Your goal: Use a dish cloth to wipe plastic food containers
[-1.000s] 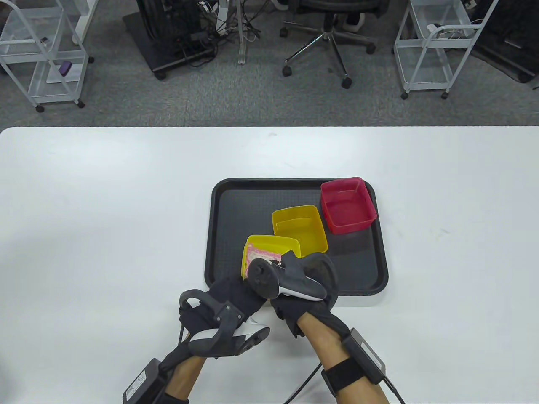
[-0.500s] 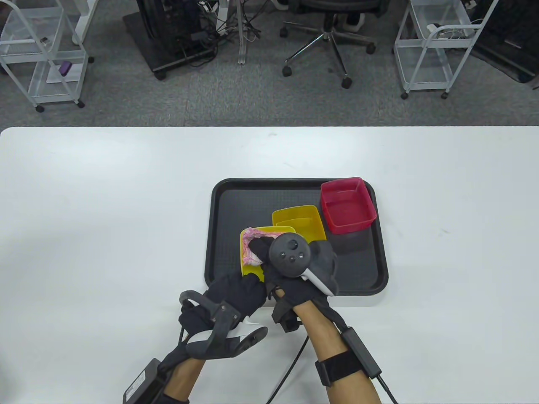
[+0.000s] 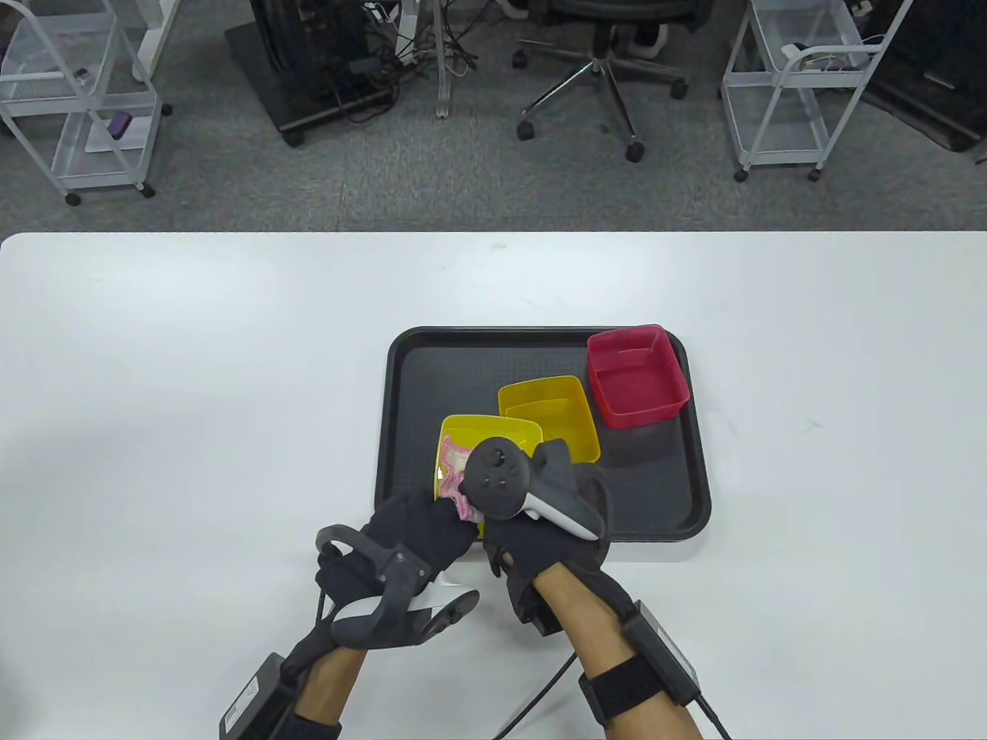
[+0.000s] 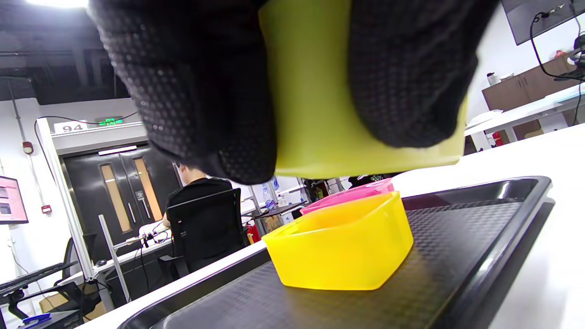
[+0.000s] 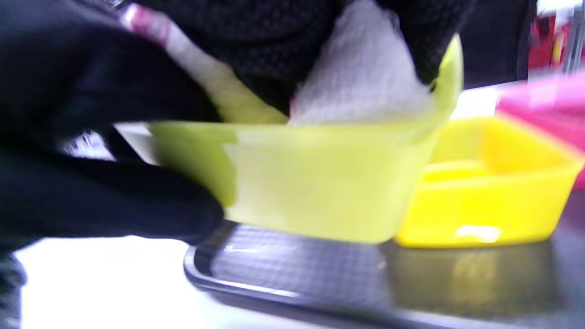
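Across the white table (image 3: 193, 385) lay a black tray (image 3: 432, 370), set near the middle; beyond the far edge ran grey carpet with an office chair (image 3: 609, 46) and two white wire carts (image 3: 69, 100) (one at each side). On the tray stood a red container (image 3: 636, 378) in the far right corner and a yellow container (image 3: 549, 416) just beside it. A second, paler yellow container (image 3: 482, 435) was lifted clear of the tray's near edge, tilted. The left hand (image 3: 409, 539) gripped its near wall from below, fingers (image 4: 201, 91) curled around the plastic. The right hand (image 3: 555, 516) reached into it from above, fingers closed on a pink-and-white dish cloth (image 3: 455, 474) pressed against the inside. The right wrist view was blurred.
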A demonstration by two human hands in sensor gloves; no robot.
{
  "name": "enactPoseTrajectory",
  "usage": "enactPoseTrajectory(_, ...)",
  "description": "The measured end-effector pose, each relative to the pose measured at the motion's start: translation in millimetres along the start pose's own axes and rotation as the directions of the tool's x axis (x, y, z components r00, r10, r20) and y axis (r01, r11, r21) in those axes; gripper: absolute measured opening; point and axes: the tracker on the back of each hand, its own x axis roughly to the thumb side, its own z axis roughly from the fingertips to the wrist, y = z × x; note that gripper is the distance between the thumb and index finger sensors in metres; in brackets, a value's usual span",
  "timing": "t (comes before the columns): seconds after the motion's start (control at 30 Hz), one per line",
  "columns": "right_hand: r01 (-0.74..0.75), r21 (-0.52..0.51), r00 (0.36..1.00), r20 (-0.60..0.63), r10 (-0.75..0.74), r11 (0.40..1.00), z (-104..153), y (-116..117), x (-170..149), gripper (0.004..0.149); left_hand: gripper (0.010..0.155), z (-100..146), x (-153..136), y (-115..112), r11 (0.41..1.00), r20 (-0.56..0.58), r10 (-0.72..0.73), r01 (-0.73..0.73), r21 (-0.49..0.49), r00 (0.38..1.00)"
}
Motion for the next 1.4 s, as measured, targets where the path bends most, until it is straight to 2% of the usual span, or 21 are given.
enactPoseTrajectory(0.17,-0.252,-0.145,0.968,-0.025,0.251,0.957,-2,5,7,0.040,0.038,-1,6,4,0.999,0.008,0.039,-0.039,0.001,0.999)
enactPoseTrajectory(0.27,-0.279,-0.249,0.960,-0.052,0.274,0.928,-5,5,5,0.040,0.038,-3,10,8,0.999,0.006,0.046,-0.046,0.016,0.999)
enactPoseTrajectory(0.37,-0.159,-0.278,0.987,-0.056,0.150,0.947,-7,1,0,0.040,0.038,-3,6,9,0.998,-0.019,0.061,-0.060,0.020,0.998)
enactPoseTrajectory(0.43,0.068,-0.241,0.996,-0.047,-0.081,0.968,-9,-2,-7,0.041,0.038,-2,3,10,0.996,-0.034,0.082,-0.081,0.023,0.996)
enactPoseTrajectory(0.47,0.204,-0.212,0.974,-0.051,-0.219,0.956,-10,-4,-10,0.041,0.038,-1,2,10,0.996,-0.038,0.082,-0.081,0.024,0.996)
enactPoseTrajectory(0.5,0.305,-0.187,0.946,-0.058,-0.320,0.934,-10,-5,-12,0.042,0.038,-1,1,11,0.997,-0.038,0.079,-0.078,0.024,0.996)
enactPoseTrajectory(0.57,0.562,-0.095,0.812,-0.125,-0.570,0.822,-11,-4,-18,0.043,0.038,-1,-2,11,0.996,-0.045,0.088,-0.087,0.022,0.995)
enactPoseTrajectory(0.63,0.689,-0.040,0.709,-0.168,-0.685,0.723,-9,-3,-21,0.044,0.037,0,-8,10,0.995,-0.059,0.098,-0.097,0.022,0.993)
enactPoseTrajectory(0.73,0.704,0.034,0.703,-0.175,-0.689,0.710,-9,-4,-28,0.043,0.036,3,-16,10,0.996,-0.053,0.085,-0.084,0.025,0.995)
enactPoseTrajectory(0.8,0.629,0.075,0.773,-0.165,-0.613,0.773,-9,-6,-27,0.042,0.037,4,-16,8,0.998,-0.041,0.054,-0.053,0.024,0.998)
enactPoseTrajectory(0.83,0.514,0.101,0.854,-0.153,-0.498,0.852,-8,-7,-24,0.041,0.037,4,-15,6,1.000,-0.030,0.023,-0.023,0.012,0.999)
enactPoseTrajectory(0.87,0.435,0.123,0.898,-0.127,-0.421,0.892,-8,-6,-20,0.041,0.037,4,-14,6,1.000,-0.013,0.026,-0.026,0.009,1.000)
enactPoseTrajectory(0.97,0.128,0.063,0.992,-0.023,-0.126,0.990,-4,-8,-2,0.040,0.037,2,-9,5,1.000,-0.004,0.029,-0.029,0.007,1.000)
enactPoseTrajectory(1.07,-0.096,-0.011,0.995,0.004,0.096,0.995,-3,-7,10,0.040,0.037,0,-8,6,0.999,-0.014,0.051,-0.051,0.009,0.999)
enactPoseTrajectory(1.2,-0.312,-0.201,0.950,-0.078,0.302,0.929,-6,-4,17,0.040,0.038,0,-5,12,0.992,-0.012,0.120,-0.119,0.028,0.993)
enactPoseTrajectory(1.23,-0.321,-0.232,0.947,-0.088,0.309,0.918,-7,-6,15,0.040,0.038,-1,-3,14,0.990,-0.013,0.135,-0.135,0.039,0.991)
enactPoseTrajectory(1.33,-0.155,-0.299,0.988,-0.064,0.142,0.942,-9,-14,5,0.039,0.038,-3,-3,18,0.993,-0.032,0.093,-0.090,0.069,0.995)
enactPoseTrajectory(1.4,-0.014,-0.263,0.999,-0.051,0.001,0.965,-10,-19,-2,0.039,0.038,-2,-3,18,0.985,-0.048,0.163,-0.159,0.070,0.986)
